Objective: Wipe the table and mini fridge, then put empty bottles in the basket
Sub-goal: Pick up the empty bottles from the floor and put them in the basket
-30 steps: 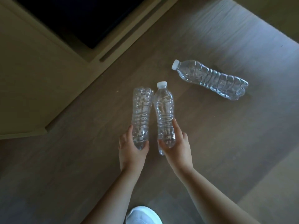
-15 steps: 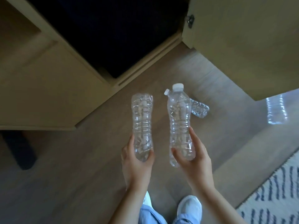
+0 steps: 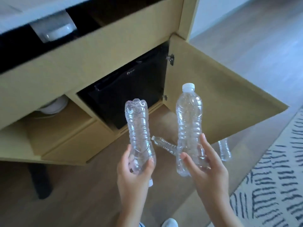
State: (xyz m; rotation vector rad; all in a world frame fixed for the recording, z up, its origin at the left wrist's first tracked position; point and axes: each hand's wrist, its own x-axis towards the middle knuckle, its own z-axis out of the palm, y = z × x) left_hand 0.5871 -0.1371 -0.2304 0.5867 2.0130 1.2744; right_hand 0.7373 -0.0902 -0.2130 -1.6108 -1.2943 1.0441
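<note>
My left hand point(image 3: 134, 177) grips a clear empty bottle point(image 3: 138, 133) held upside down, its white cap below my palm. A second clear bottle point(image 3: 188, 122) stands upright in my right hand point(image 3: 208, 176), white cap on top. On the floor behind them lies a third empty bottle point(image 3: 164, 145), partly hidden; its other end point(image 3: 225, 149) shows past the open door's lower edge. The black mini fridge point(image 3: 129, 94) sits inside the wooden cabinet. No basket is in view.
The cabinet door point(image 3: 221, 102) stands open to the right of the fridge. An open shelf point(image 3: 54, 126) at left holds a white dish point(image 3: 54, 106). A white object point(image 3: 52, 31) sits in the dark recess above. A striped rug point(image 3: 275, 185) lies at right; a dark leg point(image 3: 40, 179) at left.
Both hands lifted their bottles off the floor and hold them higher. The view rose, showing the cabinet front, fridge and open door. The third bottle stays on the floor.
</note>
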